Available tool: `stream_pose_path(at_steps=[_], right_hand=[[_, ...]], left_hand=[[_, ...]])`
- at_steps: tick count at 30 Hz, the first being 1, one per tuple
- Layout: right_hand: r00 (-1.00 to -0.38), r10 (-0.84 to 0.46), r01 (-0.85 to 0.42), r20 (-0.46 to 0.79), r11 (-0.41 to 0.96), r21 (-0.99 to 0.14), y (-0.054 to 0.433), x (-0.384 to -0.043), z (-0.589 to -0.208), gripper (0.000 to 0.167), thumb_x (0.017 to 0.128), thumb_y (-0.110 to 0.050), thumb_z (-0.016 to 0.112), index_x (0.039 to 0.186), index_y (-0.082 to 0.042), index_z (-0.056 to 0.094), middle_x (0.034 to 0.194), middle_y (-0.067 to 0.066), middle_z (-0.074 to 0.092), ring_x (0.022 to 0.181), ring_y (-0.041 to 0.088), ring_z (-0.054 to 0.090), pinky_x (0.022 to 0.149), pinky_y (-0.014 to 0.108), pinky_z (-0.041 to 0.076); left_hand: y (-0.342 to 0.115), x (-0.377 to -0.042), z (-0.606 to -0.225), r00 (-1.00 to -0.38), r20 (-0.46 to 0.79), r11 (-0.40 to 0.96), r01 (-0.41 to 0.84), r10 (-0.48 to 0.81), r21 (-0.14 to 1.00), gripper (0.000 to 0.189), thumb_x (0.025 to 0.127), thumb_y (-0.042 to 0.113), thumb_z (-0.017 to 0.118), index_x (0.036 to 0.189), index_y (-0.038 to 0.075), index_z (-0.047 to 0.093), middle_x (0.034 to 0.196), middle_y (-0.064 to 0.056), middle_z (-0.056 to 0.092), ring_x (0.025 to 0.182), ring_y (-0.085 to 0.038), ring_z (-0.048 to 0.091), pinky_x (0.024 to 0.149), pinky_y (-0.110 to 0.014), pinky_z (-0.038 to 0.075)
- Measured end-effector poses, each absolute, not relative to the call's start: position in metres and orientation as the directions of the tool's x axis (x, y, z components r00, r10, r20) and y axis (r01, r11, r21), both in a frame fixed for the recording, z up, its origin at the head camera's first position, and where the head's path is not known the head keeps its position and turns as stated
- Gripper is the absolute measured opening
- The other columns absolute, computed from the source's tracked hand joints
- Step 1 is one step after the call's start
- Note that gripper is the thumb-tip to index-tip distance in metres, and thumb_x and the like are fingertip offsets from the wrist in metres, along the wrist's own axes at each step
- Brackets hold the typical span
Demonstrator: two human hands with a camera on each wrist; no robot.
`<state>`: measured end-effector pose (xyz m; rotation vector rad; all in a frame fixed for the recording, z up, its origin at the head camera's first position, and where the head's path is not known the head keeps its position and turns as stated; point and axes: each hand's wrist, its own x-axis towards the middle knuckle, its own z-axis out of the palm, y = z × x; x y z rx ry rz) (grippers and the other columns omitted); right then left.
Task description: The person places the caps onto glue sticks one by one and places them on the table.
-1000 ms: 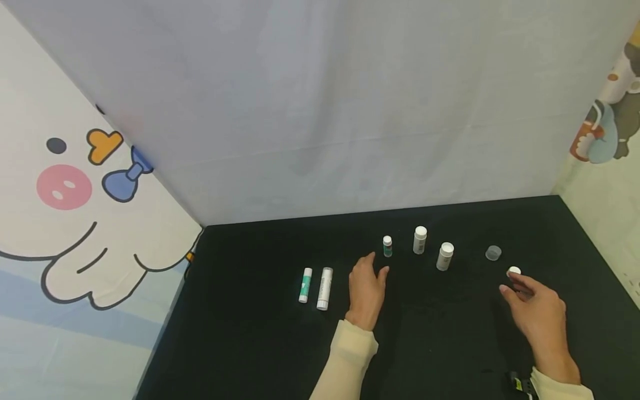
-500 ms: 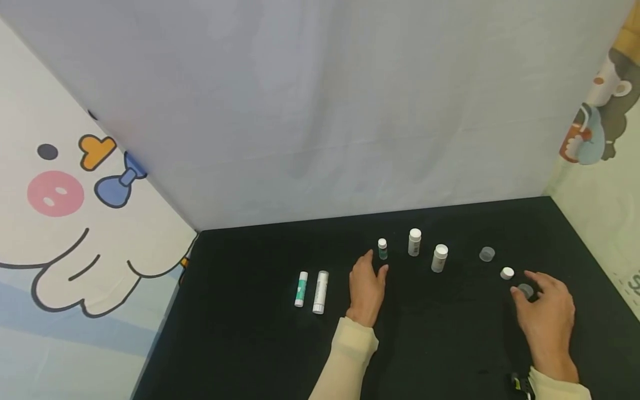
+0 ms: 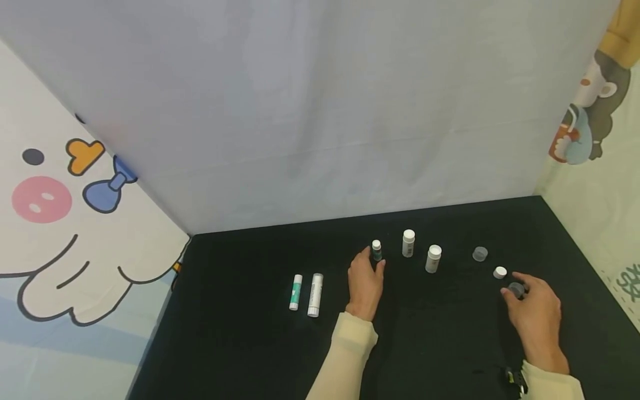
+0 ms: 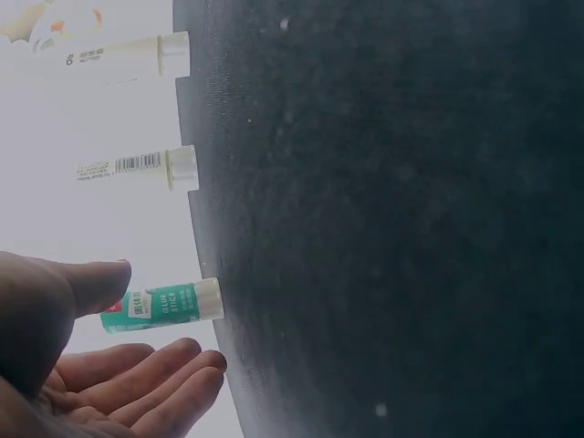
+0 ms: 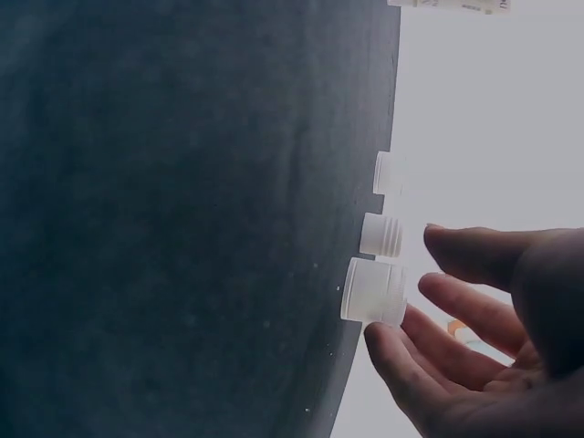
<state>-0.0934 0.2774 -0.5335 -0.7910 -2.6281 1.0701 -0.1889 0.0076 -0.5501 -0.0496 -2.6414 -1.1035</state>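
Observation:
A small green glue stick (image 4: pixel 162 306) with a white cap stands upright on the black table. My left hand (image 3: pixel 364 284) is around it, thumb on one side and fingers on the other, with gaps showing in the left wrist view. Two white glue sticks, one (image 3: pixel 408 243) farther back and one (image 3: pixel 433 259) nearer, stand to its right. At the right, my right hand (image 3: pixel 537 311) has thumb and fingers spread about a clear cap (image 5: pixel 374 292), fingertips right at its side. Just beyond are a smaller white cap (image 3: pixel 500 273) and another clear cap (image 3: pixel 480 254).
Left of my left hand, a green-and-white stick (image 3: pixel 296 292) and a longer white stick (image 3: pixel 315 295) lie side by side. A grey cloth wall (image 3: pixel 340 139) rises behind the table (image 3: pixel 240 333), with printed panels at both sides.
My left hand has come closer to the green glue stick. My right hand first shifted right, uncovering the white cap and the clear cap, then its fingers drew in around the clear cap.

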Motion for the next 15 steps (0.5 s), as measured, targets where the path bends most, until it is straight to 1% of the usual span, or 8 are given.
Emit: stream_pose_path(at_steps=[4, 10, 15], right_hand=[[-0.831, 0.555, 0.42, -0.034, 0.588, -0.691, 0.2787, -0.094, -0.5335, 0.041, 0.096, 0.004, 0.067, 0.135, 0.014, 0.059, 0.137, 0.043, 0.052, 0.124, 0.06, 0.054, 0.102, 0.07, 0.039], [-0.833, 0.553, 0.383, 0.021, 0.602, -0.7, 0.28, -0.0908, -0.5353, 0.034, 0.094, 0.007, 0.068, 0.127, 0.014, 0.063, 0.127, 0.043, 0.06, 0.116, 0.06, 0.06, 0.096, 0.069, 0.043], [-0.83, 0.556, 0.379, 0.034, 0.609, -0.697, 0.2811, -0.0892, -0.5368, 0.03, 0.094, 0.006, 0.067, 0.124, 0.014, 0.065, 0.121, 0.042, 0.064, 0.111, 0.059, 0.061, 0.093, 0.069, 0.043]], left_hand=[[0.0091, -0.1916, -0.5494, -0.96, 0.268, 0.701, 0.14, -0.076, 0.699, 0.041, 0.093, 0.009, 0.081, 0.128, -0.008, 0.069, 0.118, -0.023, 0.074, 0.11, -0.038, 0.074, 0.094, -0.049, 0.059], [0.0111, -0.1949, -0.5484, -0.963, 0.26, 0.681, 0.141, -0.075, 0.719, 0.037, 0.096, 0.01, 0.079, 0.128, -0.006, 0.07, 0.116, -0.021, 0.075, 0.108, -0.037, 0.074, 0.091, -0.048, 0.06], [0.0132, -0.1963, -0.5499, -0.957, 0.278, 0.708, 0.141, -0.08, 0.691, 0.028, 0.095, 0.01, 0.079, 0.119, -0.004, 0.073, 0.108, -0.019, 0.076, 0.1, -0.035, 0.075, 0.086, -0.047, 0.061]])
